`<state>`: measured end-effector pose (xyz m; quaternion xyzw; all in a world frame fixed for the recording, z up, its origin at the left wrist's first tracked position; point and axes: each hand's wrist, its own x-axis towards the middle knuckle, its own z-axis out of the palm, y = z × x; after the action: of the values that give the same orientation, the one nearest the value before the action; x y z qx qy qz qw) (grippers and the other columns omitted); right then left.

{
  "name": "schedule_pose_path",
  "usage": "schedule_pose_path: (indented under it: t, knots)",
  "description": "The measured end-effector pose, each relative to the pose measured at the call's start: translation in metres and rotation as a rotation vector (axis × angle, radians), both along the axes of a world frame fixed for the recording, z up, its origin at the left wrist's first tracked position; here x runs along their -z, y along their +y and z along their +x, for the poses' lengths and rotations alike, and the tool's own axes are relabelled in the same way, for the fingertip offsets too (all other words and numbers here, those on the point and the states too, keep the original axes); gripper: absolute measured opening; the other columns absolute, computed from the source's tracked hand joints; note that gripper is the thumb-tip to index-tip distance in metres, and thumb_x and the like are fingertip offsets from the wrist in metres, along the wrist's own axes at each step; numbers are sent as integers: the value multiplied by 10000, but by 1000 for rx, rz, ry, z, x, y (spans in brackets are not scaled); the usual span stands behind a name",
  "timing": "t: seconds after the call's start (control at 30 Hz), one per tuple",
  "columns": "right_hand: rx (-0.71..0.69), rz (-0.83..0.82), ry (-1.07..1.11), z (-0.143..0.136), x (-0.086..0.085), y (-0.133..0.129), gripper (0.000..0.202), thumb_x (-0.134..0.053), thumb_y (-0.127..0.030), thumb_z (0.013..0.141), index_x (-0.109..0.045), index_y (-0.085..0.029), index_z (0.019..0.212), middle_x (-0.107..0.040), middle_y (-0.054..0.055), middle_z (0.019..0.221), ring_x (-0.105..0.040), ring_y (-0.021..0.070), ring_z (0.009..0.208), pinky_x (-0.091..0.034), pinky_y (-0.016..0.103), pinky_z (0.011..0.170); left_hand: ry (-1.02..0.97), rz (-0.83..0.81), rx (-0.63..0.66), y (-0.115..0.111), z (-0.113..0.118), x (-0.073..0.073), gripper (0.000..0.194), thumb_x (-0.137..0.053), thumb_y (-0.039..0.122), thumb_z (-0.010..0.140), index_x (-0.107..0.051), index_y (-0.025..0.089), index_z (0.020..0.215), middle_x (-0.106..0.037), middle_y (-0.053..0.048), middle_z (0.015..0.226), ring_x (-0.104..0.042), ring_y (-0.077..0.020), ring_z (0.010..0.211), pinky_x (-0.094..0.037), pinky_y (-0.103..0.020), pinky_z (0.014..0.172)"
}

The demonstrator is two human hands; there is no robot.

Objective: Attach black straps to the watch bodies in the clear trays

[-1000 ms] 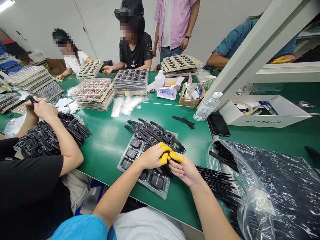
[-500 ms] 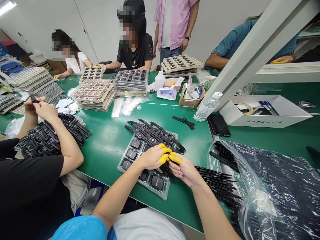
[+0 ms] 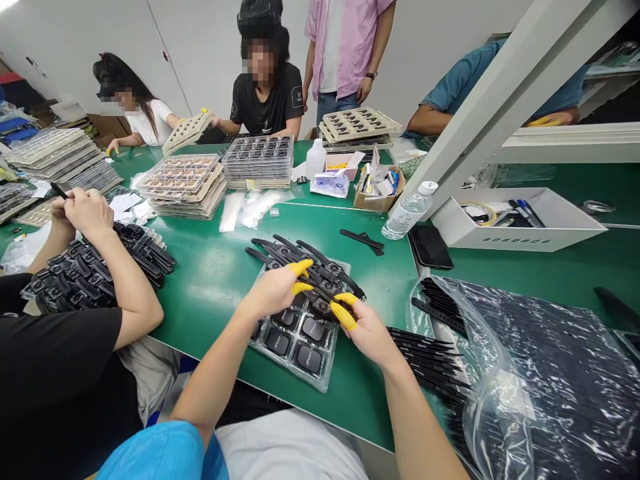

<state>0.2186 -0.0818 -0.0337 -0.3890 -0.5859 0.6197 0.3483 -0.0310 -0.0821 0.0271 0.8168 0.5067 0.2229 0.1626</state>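
Observation:
My right hand, in yellow finger covers, pinches a black smartwatch whose back, with its round sensor, faces up. The watch is low over, or resting on, a heap of smartwatches; I cannot tell which. My left hand is at the other end of the watch, its yellow-covered thumb and forefinger apart around the strap area. Below the heap is a clear plastic tray, with several square black watch cases in its pockets. Part of the tray is hidden under the heap and my left hand.
Loose straps lie beyond the heap. Bundled straps and a plastic bag are at right, near a phone, water bottle and white box. A co-worker's hands are at left, by another watch heap.
My hands have moved apart, the left one leftward and up over the heap. The watch between them now shows its back. Across the table, a co-worker's beige tray has tilted.

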Motion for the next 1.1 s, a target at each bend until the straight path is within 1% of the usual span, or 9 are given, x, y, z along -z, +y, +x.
schedule_pose_path:
  t: [0.07,0.17,0.33,0.57,0.7,0.83,0.9,1.0,1.1]
  knots:
    - [52,237,-130,0,-2,1,275,-647,-518,970,-690,-250,922,-622,34,777,-586,225,733,-476,348,644,167,-23,1,7,-18,-14,297,-530,244,1043,-677,201,1297,-748,-108,1190,-709,-277,1113,-582,-395,987]
    - [74,486,-314,-3,-3,-2,300,-545,-435,1008,-699,-232,850,-649,81,876,-611,238,775,-496,381,719,358,-61,41,16,-36,-23,225,-527,159,1007,-739,178,1077,-751,-125,1062,-699,-303,1043,-539,-408,951]
    - [-41,521,-551,-11,-1,-10,277,-527,-326,994,-726,-242,1168,-747,68,869,-660,240,706,-483,354,662,358,-165,121,23,-43,-11,214,-521,102,965,-710,185,1020,-737,-80,951,-684,-259,911,-451,-391,970]
    - [-40,673,-722,-13,4,-8,271,-525,-307,1024,-744,-240,1167,-758,98,1084,-702,236,776,-490,339,652,399,-79,115,34,-42,7,117,-605,176,965,-720,190,949,-671,-101,1028,-623,-280,1062,-404,-462,1066]
    - [23,675,-706,-11,3,-8,262,-547,-378,1034,-752,-235,1110,-703,93,1070,-644,197,676,-454,332,588,-124,-29,-82,51,-46,12,158,-748,345,925,-702,194,941,-667,-105,1174,-600,-275,1186,-427,-448,1123]
    - [84,645,-625,-12,3,-8,265,-519,-369,1041,-737,-241,1120,-701,91,1063,-620,185,647,-456,332,590,-994,-61,-707,85,-56,14,370,-763,476,913,-643,200,1127,-651,-108,1253,-632,-257,1239,-508,-386,1073]
    - [74,629,-604,-13,4,-7,260,-509,-356,1039,-733,-241,1106,-707,87,1040,-625,189,653,-461,333,601,-1358,-167,-913,106,-64,13,518,-682,598,955,-581,209,1283,-630,-133,1321,-638,-265,1283,-533,-387,1066]
    - [48,605,-597,-14,6,-5,261,-503,-342,1037,-730,-228,1098,-709,81,995,-615,187,640,-461,334,607,-1647,-365,-924,141,-73,9,745,-573,738,965,-468,185,1454,-591,-204,1420,-660,-287,1292,-557,-410,1064]
    - [47,598,-604,-13,7,-3,263,-499,-327,1036,-734,-224,1094,-718,81,980,-620,188,641,-457,331,609,-1708,-377,-808,174,-77,7,669,-591,683,985,-500,208,1447,-646,-164,1377,-721,-241,1181,-570,-412,1056]
